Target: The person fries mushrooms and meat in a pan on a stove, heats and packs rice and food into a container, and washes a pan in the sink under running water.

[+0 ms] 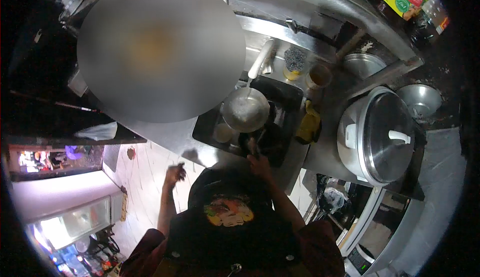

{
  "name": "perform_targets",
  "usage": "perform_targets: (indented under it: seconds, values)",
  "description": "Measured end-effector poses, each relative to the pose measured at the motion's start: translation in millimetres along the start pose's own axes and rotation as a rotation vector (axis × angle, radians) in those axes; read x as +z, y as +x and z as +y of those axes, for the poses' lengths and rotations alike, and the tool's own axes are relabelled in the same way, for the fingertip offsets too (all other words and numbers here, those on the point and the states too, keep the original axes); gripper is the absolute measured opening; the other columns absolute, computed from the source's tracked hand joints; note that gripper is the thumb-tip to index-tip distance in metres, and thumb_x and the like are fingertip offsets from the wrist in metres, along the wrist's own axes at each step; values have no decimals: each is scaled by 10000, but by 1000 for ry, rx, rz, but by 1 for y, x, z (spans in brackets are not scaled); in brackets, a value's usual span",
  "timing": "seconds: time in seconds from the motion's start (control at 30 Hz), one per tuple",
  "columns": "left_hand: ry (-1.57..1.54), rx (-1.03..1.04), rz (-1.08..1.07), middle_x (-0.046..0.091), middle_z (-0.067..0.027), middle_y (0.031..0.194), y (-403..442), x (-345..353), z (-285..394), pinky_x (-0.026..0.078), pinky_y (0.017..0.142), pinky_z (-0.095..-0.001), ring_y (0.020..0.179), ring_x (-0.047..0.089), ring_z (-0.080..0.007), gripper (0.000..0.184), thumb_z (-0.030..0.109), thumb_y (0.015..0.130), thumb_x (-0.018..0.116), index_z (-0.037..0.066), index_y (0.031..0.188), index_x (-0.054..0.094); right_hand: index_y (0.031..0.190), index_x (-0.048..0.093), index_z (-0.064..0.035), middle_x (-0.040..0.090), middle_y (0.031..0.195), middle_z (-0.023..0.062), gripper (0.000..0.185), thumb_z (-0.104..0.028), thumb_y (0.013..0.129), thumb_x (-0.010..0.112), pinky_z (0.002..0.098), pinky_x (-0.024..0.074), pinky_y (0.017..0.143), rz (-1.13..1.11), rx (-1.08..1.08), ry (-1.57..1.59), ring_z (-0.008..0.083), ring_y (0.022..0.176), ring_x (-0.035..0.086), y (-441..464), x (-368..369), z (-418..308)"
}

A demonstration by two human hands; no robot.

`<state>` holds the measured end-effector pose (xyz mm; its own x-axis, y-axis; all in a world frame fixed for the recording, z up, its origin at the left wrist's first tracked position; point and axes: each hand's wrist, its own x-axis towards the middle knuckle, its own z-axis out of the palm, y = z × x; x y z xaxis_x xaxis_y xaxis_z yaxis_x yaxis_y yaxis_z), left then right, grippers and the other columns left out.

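Observation:
Over the black sink (pixel 200 133) is a round metal pan (pixel 245 109), with a white tap spout (pixel 261 59) above it and what looks like a thin stream of water falling in. My right hand (pixel 259 166) is at the sink's near edge, closed round a dark handle that seems to run up to the pan; the join is hard to see. Left of the sink, over the floor, my left hand (pixel 174 175) is held with fingers curled. Something dark shows at its fingers, too small to name. A pale round thing (pixel 222 132) lies in the sink.
Right of the sink are a yellow item (pixel 310 124), a cup (pixel 318 76) and a dark scourer (pixel 295 57) on a yellow container. A large lidded cooker (pixel 375 137) and a metal bowl (pixel 420 101) stand farther right. A blurred area hides the upper left.

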<state>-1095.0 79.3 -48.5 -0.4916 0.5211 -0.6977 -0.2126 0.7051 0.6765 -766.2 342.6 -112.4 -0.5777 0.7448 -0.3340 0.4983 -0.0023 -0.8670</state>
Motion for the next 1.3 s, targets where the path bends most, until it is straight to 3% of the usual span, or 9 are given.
perform_targets:
  seconds: [0.13,0.27,0.43,0.5,0.53,0.63,0.7,1.13,1.3]
  values:
    - [69,385,-43,598,-37,681,84,15,175,449,609,-303,642,564,-125,403,374,981,549,15,823,638,1108,647,-92,654,997,221,305,-269,860,652,524,509,693,74,184,-250,389,830,661,6,34,47]
    - [-96,488,-297,672,-63,897,178,99,311,510,786,-287,803,624,-141,379,361,940,626,2,1052,670,1208,620,-53,654,1120,237,419,-341,905,632,493,499,832,-78,229,27,383,995,648,-4,24,4]
    - [183,583,-716,644,-72,983,357,226,340,497,820,-321,891,611,-181,389,343,937,639,22,1154,614,1393,510,-78,614,1272,245,571,-387,922,607,443,459,958,269,-77,24,393,1154,594,-15,14,-71]
    - [472,847,-859,590,-93,1097,473,278,312,473,883,-381,993,576,-225,427,289,961,611,18,1275,511,1431,459,-85,616,1277,228,607,-374,920,612,451,459,955,124,188,52,376,1137,605,-20,-1,-106]
    - [599,919,-890,590,-75,927,481,311,305,508,721,-352,838,564,-195,330,274,945,624,36,1171,581,1444,442,-88,616,1279,222,620,-370,919,613,454,459,954,91,291,70,370,1131,608,-21,-1,-113]
    - [766,934,-702,602,-138,1015,268,309,396,511,855,-334,999,588,-243,375,302,936,644,41,1195,569,1461,431,-119,638,1216,204,605,-367,931,587,477,473,924,279,42,381,383,1085,620,-21,21,-105]
    - [1278,805,-529,510,-135,1393,266,308,400,425,1043,-354,1309,465,-291,420,353,1037,439,101,1366,502,1437,439,-106,634,1196,207,590,-365,928,586,480,473,910,358,-26,432,386,1070,619,-27,36,-104]
    - [2089,1374,-300,629,-125,1212,341,325,425,525,854,-461,1152,615,-274,533,390,987,528,155,1455,429,1286,493,-26,611,1064,225,506,-354,910,578,495,475,820,672,-54,538,407,972,610,-127,121,-96]
    - [1721,1574,-206,641,-122,1196,260,346,371,533,830,-466,1125,632,-274,535,389,975,547,158,1445,439,1227,514,4,601,1013,232,484,-350,903,576,501,476,785,843,-20,578,415,935,606,-222,150,-69]
